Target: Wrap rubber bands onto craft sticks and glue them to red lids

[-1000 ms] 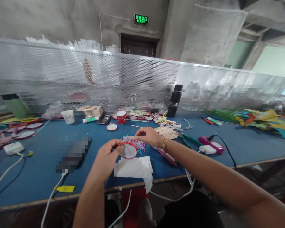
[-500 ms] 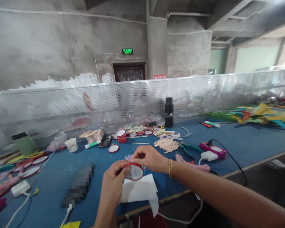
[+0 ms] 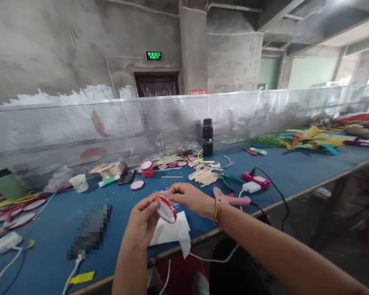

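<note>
My left hand (image 3: 143, 219) holds a small round disc (image 3: 166, 210) with a red rim and a whitish face, thumb on the near side. The disc is tilted, its face turned partly to the right. My right hand (image 3: 187, 198), with a gold bracelet (image 3: 217, 211) at the wrist, is just beyond the disc's upper right edge. Its fingers are pinched together; whatever they hold is too small to make out. Behind the hands lies a pile of small colourful loops (image 3: 174, 203), partly hidden. White tissue paper (image 3: 172, 231) lies under the disc.
A pink glue gun (image 3: 232, 198) lies to the right, near green-handled pliers (image 3: 227, 183) and a purple power strip (image 3: 260, 180). Beyond are wooden sticks (image 3: 203, 176), a red-rimmed stack (image 3: 147, 169) and a black bottle (image 3: 208, 137). A pixelated dark object (image 3: 90, 233) lies left.
The disc has turned from facing me to a steeper sideways tilt. My right hand has come off its top edge to just beyond it. The whole view has shifted.
</note>
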The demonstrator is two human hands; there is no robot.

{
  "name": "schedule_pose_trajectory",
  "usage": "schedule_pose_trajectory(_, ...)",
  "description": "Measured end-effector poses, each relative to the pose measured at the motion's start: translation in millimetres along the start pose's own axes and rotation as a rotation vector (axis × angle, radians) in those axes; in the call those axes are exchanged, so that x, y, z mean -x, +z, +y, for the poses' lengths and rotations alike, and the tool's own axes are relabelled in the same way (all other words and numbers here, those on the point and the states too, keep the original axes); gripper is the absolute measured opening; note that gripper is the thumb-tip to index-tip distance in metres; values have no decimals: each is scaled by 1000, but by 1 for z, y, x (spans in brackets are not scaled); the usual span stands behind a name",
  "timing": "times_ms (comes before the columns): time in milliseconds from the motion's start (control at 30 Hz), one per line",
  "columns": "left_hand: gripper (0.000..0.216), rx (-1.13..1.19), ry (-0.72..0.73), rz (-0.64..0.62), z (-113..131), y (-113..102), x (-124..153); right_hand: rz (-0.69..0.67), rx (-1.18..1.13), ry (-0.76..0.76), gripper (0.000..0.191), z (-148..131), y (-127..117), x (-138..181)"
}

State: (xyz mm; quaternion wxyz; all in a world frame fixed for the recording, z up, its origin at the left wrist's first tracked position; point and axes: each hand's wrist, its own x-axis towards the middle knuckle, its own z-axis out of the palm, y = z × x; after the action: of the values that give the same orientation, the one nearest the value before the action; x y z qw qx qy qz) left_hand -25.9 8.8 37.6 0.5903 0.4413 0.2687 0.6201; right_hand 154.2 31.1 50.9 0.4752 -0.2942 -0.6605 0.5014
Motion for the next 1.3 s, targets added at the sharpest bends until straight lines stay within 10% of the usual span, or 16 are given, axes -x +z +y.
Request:
schedule_pose_trajectory(333,30,95,-6,-354,-4,-5,4,280,-188,-51,22,4,22,19)
schedule_pose_trajectory(833,20,-257,91,13,29,-3,17,504,323,-369,17,-7,50,35)
schedule_pose_trajectory(1300,17,-318,119,-196,20,-9,12,470,499,-501,20,-6,44,36)
